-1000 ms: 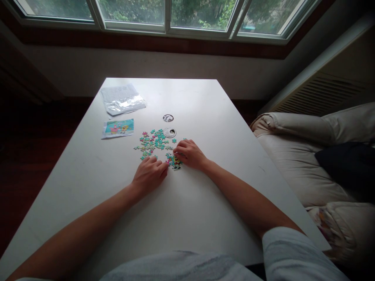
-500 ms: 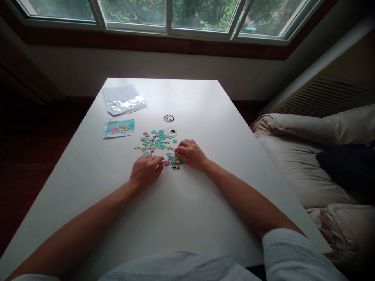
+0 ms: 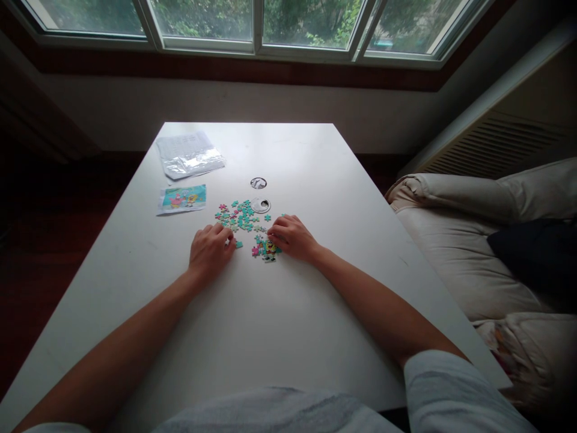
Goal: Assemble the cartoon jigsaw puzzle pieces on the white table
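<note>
Loose jigsaw pieces (image 3: 243, 214), mostly teal with some pink, lie in a pile on the white table. Nearer to me is a small joined section of jigsaw puzzle (image 3: 269, 248) with a yellow cartoon figure. My right hand (image 3: 294, 236) rests at its upper right edge, fingers bent and close together on it, covering part of it. At the left front of the pile is my left hand (image 3: 211, 248), fingers curled in towards the thumb; what lies between the fingertips is too small to make out. Beside that thumb lies a teal jigsaw piece (image 3: 238, 244).
A printed cartoon picture (image 3: 183, 198) lies left of the pile, with a clear plastic bag of papers (image 3: 189, 155) behind it. Two round metallic-looking discs (image 3: 258, 183) lie beyond the pieces. A cushioned sofa (image 3: 455, 252) stands right of the table (image 3: 288, 337).
My left hand has moved left and slightly away from me, from beside the joined section to the pile's left front. A teal piece now shows by its thumb. My right hand stays put.
</note>
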A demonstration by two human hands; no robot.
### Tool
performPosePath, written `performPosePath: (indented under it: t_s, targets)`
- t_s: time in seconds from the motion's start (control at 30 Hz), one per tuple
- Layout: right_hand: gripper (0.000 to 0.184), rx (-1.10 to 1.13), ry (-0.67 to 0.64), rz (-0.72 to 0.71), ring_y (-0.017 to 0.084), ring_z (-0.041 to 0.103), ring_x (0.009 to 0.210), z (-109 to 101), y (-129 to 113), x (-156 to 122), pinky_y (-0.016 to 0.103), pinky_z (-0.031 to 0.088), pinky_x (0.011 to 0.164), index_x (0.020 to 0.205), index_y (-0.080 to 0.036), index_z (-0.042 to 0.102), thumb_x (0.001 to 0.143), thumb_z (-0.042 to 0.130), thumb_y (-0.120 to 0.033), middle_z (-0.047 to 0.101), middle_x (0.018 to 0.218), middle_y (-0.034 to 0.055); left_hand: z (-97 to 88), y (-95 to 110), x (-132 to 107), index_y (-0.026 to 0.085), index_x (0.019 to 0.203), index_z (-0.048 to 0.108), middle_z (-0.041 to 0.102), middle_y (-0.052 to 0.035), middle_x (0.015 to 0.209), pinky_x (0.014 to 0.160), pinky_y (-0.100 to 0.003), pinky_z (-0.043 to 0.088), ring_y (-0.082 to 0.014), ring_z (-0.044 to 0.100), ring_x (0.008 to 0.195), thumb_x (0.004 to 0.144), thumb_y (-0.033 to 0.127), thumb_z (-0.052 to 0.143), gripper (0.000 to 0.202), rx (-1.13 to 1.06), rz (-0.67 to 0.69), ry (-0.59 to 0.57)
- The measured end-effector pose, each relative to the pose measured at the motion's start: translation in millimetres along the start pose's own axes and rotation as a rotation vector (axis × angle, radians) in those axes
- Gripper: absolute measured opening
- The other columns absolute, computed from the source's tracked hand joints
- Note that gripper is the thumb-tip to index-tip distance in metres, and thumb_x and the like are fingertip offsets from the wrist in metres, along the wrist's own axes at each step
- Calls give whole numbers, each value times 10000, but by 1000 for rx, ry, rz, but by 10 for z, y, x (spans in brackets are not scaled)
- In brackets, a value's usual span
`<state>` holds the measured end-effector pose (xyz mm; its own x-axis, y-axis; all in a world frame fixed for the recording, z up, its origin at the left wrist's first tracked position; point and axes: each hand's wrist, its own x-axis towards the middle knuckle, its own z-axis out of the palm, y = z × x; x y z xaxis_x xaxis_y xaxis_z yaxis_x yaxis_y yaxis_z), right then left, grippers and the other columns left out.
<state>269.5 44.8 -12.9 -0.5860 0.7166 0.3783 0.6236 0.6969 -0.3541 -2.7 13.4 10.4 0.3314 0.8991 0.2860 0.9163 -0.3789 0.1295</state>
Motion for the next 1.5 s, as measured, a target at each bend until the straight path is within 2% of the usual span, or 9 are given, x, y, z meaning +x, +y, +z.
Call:
performPosePath:
  t_s: [0.1, 0.2, 0.53, 0.7, 1.03, 1.4, 1.5]
  targets:
    - [197, -4, -2, 2, 210, 536, 909, 2, 5, 1, 372, 350, 867, 954, -237, 689, 996, 526, -340, 659, 948, 60, -1, -41, 4, 240, 921, 657, 664, -56, 947, 810, -387, 416, -247, 581, 927, 898, 232, 563, 97, -83, 7, -33]
    - [202, -7, -5, 4, 211, 537, 910, 10, 16, -1, 374, 351, 870, 957, -235, 689, 997, 523, -344, 658, 948, 60, -12, -84, 2, 262, 1017, 682, 664, -55, 1001, 827, -390, 414, -254, 576, 961, 846, 176, 584, 215, -94, 31, -65]
    - [188, -4, -6, 1, 205, 540, 916, 17, 36, -2, 369, 354, 876, 953, -237, 691, 990, 539, -341, 657, 955, 53, -30, -103, -4, 317, 1086, 721, 653, -49, 983, 849, -391, 410, -247, 557, 951, 883, 220, 576, 267, -109, 86, -110]
    - [187, -2, -8, 0, 205, 533, 908, 3, 24, 2, 365, 351, 866, 951, -231, 692, 989, 540, -333, 656, 952, 58, -19, -107, 5, 328, 1095, 726, 655, -47, 995, 851, -383, 407, -239, 551, 959, 874, 171, 561, 317, -115, 145, -138]
    - [182, 15, -4, -5, 211, 532, 913, 12, 35, 1, 371, 350, 869, 951, -238, 690, 991, 539, -333, 652, 950, 61, -108, -108, 35, 311, 1105, 708, 652, -43, 974, 831, -365, 396, -230, 556, 945, 882, 182, 543, 306, -129, 195, -199]
    - [183, 5, -1, -7, 206, 532, 905, 11, 25, 3, 369, 354, 867, 954, -229, 691, 990, 542, -329, 656, 953, 63, -74, -132, 41, 249, 1058, 646, 675, -44, 1028, 869, -372, 407, -242, 577, 998, 825, 166, 560, 262, -180, 138, -198]
    - [177, 1, -1, -5, 204, 533, 905, 3, 15, 5, 367, 356, 867, 953, -228, 691, 988, 546, -323, 656, 951, 60, -67, -135, 42, 236, 992, 629, 685, -36, 1003, 864, -363, 414, -231, 591, 973, 841, 180, 556, 177, -235, 117, -178]
